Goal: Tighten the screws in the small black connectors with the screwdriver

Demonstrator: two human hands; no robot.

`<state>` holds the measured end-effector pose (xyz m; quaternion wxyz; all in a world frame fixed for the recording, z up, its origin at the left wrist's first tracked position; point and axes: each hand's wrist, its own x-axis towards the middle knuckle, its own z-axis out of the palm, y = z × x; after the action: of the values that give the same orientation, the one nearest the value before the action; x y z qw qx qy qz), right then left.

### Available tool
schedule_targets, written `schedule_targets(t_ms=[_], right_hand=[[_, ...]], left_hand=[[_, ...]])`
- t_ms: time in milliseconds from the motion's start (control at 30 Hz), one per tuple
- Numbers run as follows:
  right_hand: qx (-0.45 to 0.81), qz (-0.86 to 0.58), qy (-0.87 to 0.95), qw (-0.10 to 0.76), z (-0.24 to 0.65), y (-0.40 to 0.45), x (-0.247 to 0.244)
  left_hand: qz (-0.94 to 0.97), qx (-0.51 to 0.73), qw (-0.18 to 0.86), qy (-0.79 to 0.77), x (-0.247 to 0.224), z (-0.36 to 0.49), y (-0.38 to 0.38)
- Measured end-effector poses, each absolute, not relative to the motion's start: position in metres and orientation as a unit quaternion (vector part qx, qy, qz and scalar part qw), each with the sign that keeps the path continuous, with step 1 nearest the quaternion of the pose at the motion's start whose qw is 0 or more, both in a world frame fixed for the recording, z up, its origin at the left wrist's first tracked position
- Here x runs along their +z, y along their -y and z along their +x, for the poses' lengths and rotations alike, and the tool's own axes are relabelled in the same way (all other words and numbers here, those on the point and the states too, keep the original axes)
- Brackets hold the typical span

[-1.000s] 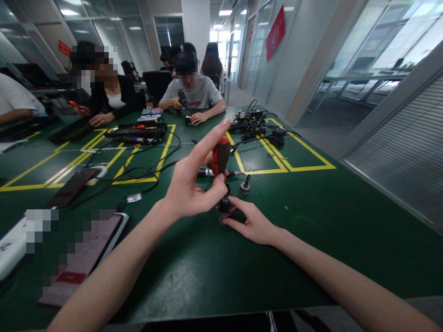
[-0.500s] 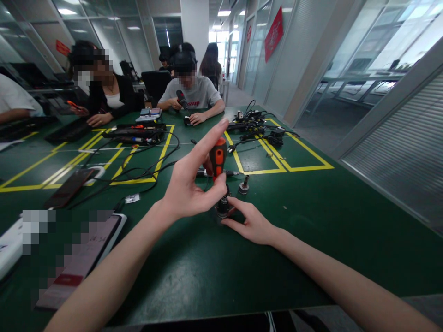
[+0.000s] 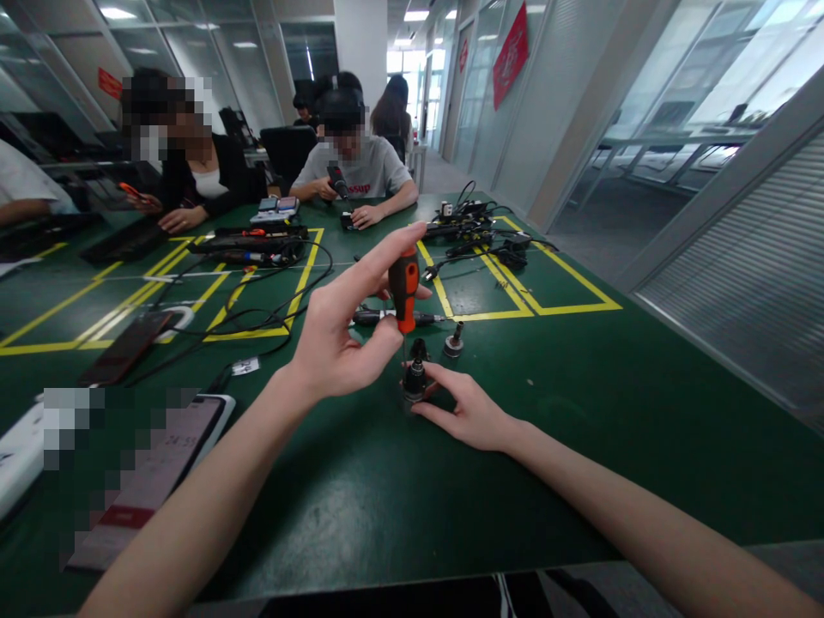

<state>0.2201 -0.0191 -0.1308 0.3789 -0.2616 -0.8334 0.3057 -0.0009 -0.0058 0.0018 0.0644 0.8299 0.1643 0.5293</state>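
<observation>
Near the middle of the view, my left hand [image 3: 341,330] grips an orange and black screwdriver [image 3: 403,290] by its handle, index finger stretched over the top. The screwdriver is upright, its thin shaft reaching down beside a dark metal part [image 3: 415,378] with a ringed black upper section. Where the tip ends I cannot tell. My right hand [image 3: 467,410] pinches that part low down between thumb and fingers, on the table. Just behind stands a small round metal piece with a stem [image 3: 454,342]. A dark pen-shaped tool [image 3: 418,318] lies behind the screwdriver.
A large phone [image 3: 154,481] and a darker phone [image 3: 125,348] lie on the left with black cables [image 3: 257,322]. Tangled cords and plugs [image 3: 476,230] sit beyond the yellow tape. Across the green table [image 3: 579,412], a person [image 3: 354,163] holds a power tool [image 3: 338,182]; others sit left.
My left hand and the screwdriver have shifted slightly left, and the screwdriver's shaft now shows beside the metal part. My right hand keeps its pinch in almost the same place.
</observation>
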Motion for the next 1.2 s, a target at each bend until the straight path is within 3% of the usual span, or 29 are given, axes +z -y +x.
schedule_targets(t_ms=[1200], right_hand=[[0.29,-0.267,0.835,0.384,0.2199,0.0196,-0.1323]], left_hand=[[0.82,0.544,0.063,-0.167,0.0025,0.0009,0.0045]])
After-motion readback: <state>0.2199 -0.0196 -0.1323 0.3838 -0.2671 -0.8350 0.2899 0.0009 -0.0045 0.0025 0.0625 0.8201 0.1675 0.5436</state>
